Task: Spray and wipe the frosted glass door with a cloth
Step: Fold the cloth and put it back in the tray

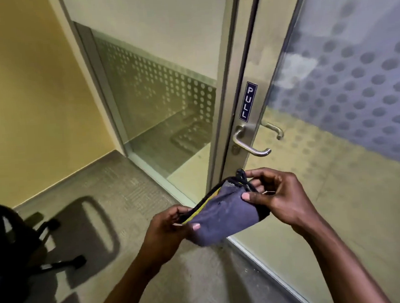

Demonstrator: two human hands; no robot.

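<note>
The left hand (pixel 168 224) pinched the near corner of the folded cloth (pixel 222 217). The right hand (pixel 278 198) gripped its far end, with curled fingers hiding part of the dark edging. The cloth was stretched between them, just below the lever handle (pixel 249 144) of the frosted glass door (pixel 337 165) and apart from the glass. A dark office chair (pixel 9 247) was cut off at the left edge.

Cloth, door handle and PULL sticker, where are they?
cloth (pixel 220 217): head view, on its purple middle.
door handle (pixel 253 150): head view, on the silver lever bar.
PULL sticker (pixel 248 101): head view, on its middle letters.
</note>
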